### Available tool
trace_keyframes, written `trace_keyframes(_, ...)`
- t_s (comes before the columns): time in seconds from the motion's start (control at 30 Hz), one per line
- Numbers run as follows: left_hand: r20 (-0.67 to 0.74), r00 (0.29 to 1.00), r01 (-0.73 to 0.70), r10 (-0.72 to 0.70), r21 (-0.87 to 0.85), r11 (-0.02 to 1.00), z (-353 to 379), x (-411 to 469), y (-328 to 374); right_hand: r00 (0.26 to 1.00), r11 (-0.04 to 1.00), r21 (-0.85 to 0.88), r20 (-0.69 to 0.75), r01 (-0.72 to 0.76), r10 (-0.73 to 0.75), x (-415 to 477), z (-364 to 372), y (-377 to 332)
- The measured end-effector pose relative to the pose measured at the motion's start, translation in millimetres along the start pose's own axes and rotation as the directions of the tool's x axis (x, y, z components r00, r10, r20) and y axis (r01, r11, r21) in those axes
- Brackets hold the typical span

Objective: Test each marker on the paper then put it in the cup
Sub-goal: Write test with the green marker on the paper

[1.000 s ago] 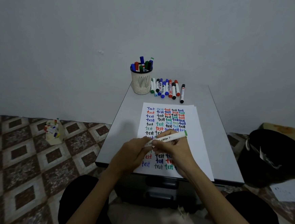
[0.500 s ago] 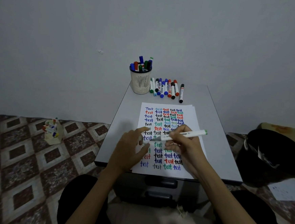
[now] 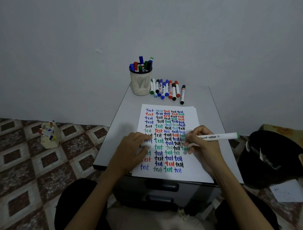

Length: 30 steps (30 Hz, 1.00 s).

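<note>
My right hand (image 3: 201,146) grips a white marker with a green end (image 3: 218,136), its tip down on the right side of the paper (image 3: 194,165). The paper is covered with rows of the word "test" in several colours. My left hand (image 3: 132,150) rests on the paper's left edge, its fingers curled round a small white cap (image 3: 144,144). A cream mesh cup (image 3: 140,83) at the back of the table holds several markers. A row of several loose markers (image 3: 167,89) lies to the right of the cup.
The small grey table (image 3: 118,116) stands against a plain wall, drawers below its front edge. A black bag (image 3: 274,160) and a sheet of paper (image 3: 289,193) lie on the floor at right. A small cream holder with markers (image 3: 48,135) sits on the tiled floor at left.
The cap came off the marker as my hands parted. My right hand moved right and set the tip on the paper; my left hand settled on the left edge with the cap.
</note>
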<state>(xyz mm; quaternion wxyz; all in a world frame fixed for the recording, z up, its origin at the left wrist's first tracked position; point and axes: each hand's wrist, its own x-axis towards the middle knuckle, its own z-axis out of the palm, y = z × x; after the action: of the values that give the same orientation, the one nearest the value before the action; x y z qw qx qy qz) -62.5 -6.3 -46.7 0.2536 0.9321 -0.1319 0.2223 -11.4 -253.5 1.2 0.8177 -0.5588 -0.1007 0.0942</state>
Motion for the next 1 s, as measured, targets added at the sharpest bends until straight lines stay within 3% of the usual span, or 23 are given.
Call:
trace_keyframes(0.2, -0.014, 1.000, -0.008, 0.008, -0.003, 1.000, 1.6, 1.0, -2.6, 0.984, 0.963, -0.260, -0.143, 0.067, -0.107, 2.6, 8.2, 6.4)
trace_keyframes(0.33, 0.001, 1.000, 0.007, -0.007, -0.006, 1.000, 0.4, 0.8, -1.4, 0.978, 0.914, -0.396, -0.135, 0.094, -0.159, 4.9, 9.3, 11.9)
trace_keyframes(1.0, 0.009, 1.000, 0.013, -0.014, 0.016, 1.000, 2.4, 1.3, -4.4, 0.980, 0.882, -0.457, -0.093, 0.114, -0.175, 2.4, 11.4, 15.1)
